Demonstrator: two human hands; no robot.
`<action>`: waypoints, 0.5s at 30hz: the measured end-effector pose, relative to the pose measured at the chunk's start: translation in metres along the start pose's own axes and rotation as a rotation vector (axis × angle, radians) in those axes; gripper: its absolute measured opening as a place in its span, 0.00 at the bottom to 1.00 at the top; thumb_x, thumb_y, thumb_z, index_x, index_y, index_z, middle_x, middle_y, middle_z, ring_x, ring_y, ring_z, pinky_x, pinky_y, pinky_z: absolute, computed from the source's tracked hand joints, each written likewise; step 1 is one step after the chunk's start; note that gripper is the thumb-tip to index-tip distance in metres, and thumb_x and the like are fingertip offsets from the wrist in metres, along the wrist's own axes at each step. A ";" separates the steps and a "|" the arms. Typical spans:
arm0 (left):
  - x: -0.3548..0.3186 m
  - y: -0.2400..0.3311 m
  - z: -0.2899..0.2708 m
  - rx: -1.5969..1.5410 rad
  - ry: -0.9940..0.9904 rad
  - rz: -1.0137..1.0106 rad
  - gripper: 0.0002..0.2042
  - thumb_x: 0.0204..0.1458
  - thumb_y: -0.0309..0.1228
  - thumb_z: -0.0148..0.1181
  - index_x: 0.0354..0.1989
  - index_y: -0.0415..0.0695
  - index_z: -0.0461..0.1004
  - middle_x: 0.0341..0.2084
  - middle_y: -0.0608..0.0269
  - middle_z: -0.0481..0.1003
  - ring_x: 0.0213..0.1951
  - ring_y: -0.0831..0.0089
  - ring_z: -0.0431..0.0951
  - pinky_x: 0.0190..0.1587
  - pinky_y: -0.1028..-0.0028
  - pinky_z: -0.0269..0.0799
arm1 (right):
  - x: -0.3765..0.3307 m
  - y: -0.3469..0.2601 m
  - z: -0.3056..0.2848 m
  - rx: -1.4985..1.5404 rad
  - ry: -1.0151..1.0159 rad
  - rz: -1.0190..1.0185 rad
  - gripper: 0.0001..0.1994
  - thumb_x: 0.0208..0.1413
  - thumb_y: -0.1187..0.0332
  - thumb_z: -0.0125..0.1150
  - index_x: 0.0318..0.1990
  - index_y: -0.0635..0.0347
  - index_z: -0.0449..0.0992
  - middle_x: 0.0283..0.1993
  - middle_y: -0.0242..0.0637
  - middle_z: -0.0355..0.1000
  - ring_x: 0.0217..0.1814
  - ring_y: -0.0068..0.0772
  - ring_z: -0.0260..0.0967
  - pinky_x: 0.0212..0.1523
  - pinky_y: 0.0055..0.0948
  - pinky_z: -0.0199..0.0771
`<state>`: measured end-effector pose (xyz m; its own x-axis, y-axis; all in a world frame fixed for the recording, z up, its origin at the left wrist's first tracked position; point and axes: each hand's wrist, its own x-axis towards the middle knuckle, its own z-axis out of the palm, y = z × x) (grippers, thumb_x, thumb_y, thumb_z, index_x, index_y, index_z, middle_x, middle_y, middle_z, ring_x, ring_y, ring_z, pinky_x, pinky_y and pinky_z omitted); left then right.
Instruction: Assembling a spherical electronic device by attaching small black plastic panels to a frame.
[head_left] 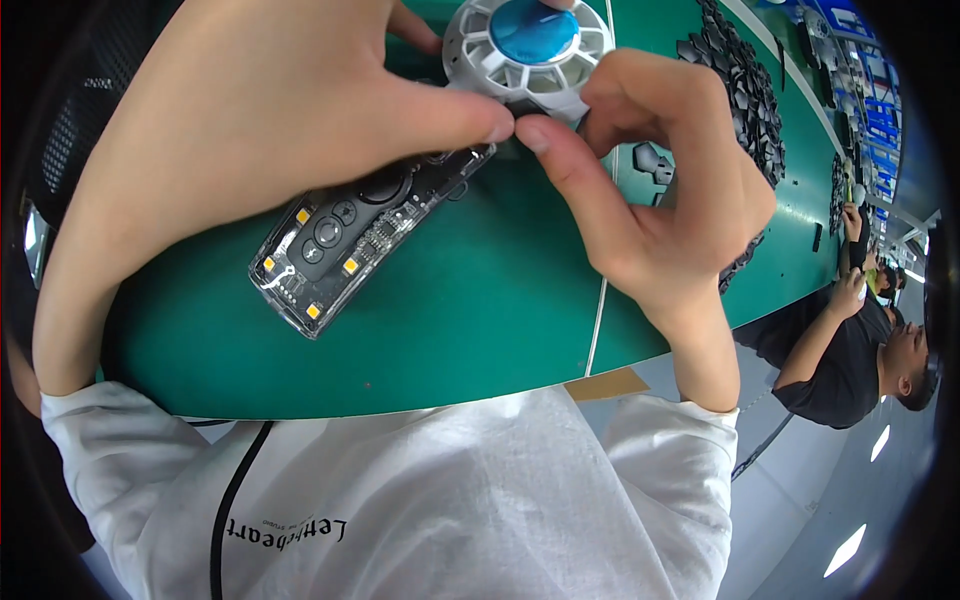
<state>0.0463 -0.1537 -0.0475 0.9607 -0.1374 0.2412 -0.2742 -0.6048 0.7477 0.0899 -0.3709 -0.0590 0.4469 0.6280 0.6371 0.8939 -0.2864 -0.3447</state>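
Observation:
A handheld fan lies at the top middle, with a white round fan head and a blue shiny disc at its centre. Its clear handle shows circuit parts, yellow lights and dark buttons, and slants toward the lower left. My left hand arches over the handle and holds the fan, its thumb pressing by the head's near rim. A small dark piece sits on that rim between my thumb tips. My right hand is closed at the head's right side, its bent fingers against the rim. Left fingertips are partly hidden.
The green table carries a heap of dark grey plastic pieces on the right. A few loose grey pieces lie nearer my right hand. Farther right, a person in a black shirt sits at the table. Black mesh stands at left.

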 end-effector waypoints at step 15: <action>0.013 -0.005 0.007 -0.062 0.039 0.071 0.20 0.39 0.28 0.75 0.42 0.33 0.80 0.29 0.50 0.82 0.27 0.65 0.83 0.25 0.72 0.80 | 0.000 0.009 -0.017 0.067 -0.230 0.664 0.24 0.40 0.74 0.66 0.49 0.66 0.69 0.46 0.56 0.73 0.46 0.50 0.71 0.48 0.42 0.73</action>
<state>0.0608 -0.1579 -0.0526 0.9367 -0.1471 0.3178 -0.3449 -0.5449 0.7642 0.0984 -0.3853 -0.0502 0.8720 0.4750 0.1183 0.4276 -0.6216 -0.6563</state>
